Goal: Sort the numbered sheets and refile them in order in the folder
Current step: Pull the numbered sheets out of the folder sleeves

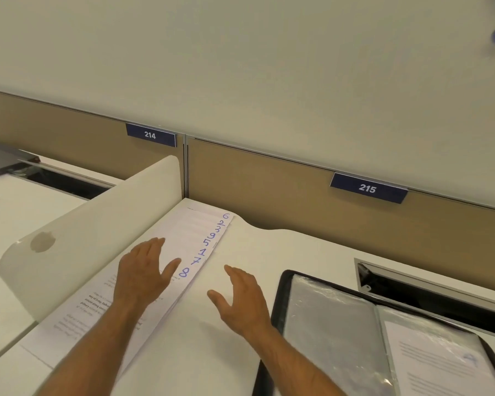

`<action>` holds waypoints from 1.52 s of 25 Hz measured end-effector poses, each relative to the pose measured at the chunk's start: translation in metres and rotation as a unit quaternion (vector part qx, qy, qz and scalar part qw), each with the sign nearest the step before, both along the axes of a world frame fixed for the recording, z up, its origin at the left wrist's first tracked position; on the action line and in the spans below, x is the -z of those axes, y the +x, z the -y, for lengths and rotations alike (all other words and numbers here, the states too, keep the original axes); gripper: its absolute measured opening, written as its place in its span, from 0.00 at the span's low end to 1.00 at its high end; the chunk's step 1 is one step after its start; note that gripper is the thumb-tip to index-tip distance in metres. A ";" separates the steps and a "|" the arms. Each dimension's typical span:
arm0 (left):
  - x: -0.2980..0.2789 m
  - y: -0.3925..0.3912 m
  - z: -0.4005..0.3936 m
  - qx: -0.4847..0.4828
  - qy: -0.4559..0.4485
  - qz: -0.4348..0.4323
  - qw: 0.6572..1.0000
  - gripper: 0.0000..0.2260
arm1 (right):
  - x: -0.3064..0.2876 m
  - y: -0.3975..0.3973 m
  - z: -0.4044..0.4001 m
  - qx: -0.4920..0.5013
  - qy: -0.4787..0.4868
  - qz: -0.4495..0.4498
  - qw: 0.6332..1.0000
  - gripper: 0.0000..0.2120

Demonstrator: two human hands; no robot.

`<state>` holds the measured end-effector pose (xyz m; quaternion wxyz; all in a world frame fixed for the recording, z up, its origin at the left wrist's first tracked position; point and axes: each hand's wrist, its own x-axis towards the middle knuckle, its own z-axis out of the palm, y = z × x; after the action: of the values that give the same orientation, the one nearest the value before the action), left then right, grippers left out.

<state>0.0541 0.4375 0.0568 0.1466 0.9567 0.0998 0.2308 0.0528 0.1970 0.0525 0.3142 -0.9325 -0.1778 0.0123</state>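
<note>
A person's two bare forearms reach over a white desk (283, 252). The landmark here is a fanned stack of numbered sheets (195, 238), spread in a long overlapping row that runs away from the viewer toward the tan partition (269, 178) at the back of the desk. Handwritten blue numbers show along the right edges of the sheets; from far to near they seem to read 6, 2, 3, 9, 5, 1, 7, 8, so the sheets are visibly out of order.

The left hand (143, 270) lies flat on the near part of the fan, fingers straight and spread, pressing on the paper and gripping nothing. The right hand (240, 295) is just to the right of the fan, over bare desk, fingers relaxed and apart, holding nothing; whether it touches the desk is unclear.

Well to the right of the fan lies the open folder (280, 310), black-edged with clear plastic sleeves. One sleeve holds a printed page; its number is unreadable.

Judging from this, the sheets are out and laid where the numbers can be read, but sorting appears not yet done, and refiling nearly all of them is left.
</note>
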 end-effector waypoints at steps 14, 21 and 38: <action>0.016 -0.010 0.255 0.235 0.031 -0.056 0.970 0.44 | 0.028 -0.050 0.263 0.186 -0.218 0.017 0.958 0.47; 0.047 -0.032 0.351 0.305 0.063 -0.136 0.940 0.42 | 0.048 -0.094 0.372 0.245 -0.242 -0.050 0.937 0.49; 0.093 -0.062 0.394 0.307 0.092 -0.229 0.919 0.37 | 0.052 -0.117 0.452 0.396 -0.188 -0.104 0.893 0.45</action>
<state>-0.0081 0.0433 -0.0363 0.0949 0.9763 -0.1895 -0.0429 -0.0646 -0.2551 0.0009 0.1285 -0.9606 0.2457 0.0166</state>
